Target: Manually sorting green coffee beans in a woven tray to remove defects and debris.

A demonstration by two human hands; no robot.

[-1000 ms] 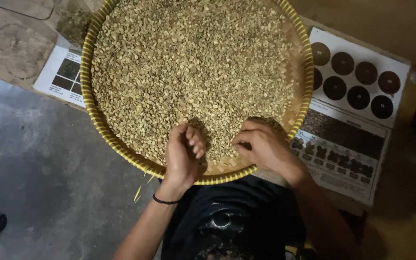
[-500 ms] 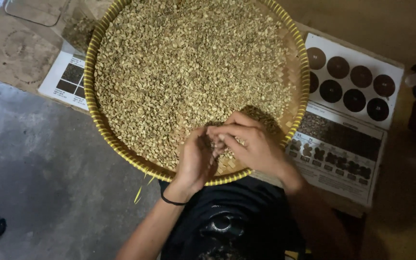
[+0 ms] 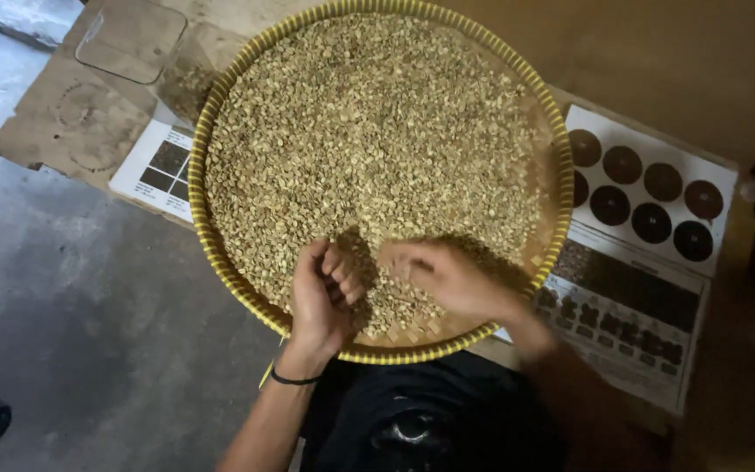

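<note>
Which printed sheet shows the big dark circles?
The white sheet to the right of the woven tray, past the right hand. It shows rows of dark round discs; the sheet on the tray's left shows small rectangular photos.

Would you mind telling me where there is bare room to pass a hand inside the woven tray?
Bare weave shows along the tray's right inner edge and at the near rim between the left hand and right hand. Elsewhere pale beans cover it.

Woven tray (image 3: pixel 220 253) filled with beans (image 3: pixel 377 149), raised rim all round. Both hands crowd the near edge. Open room above the far beans. Printed charts (image 3: pixel 648 253) just right, cardboard (image 3: pixel 72 122) left; bare floor (image 3: pixel 89 332) near left.
</note>
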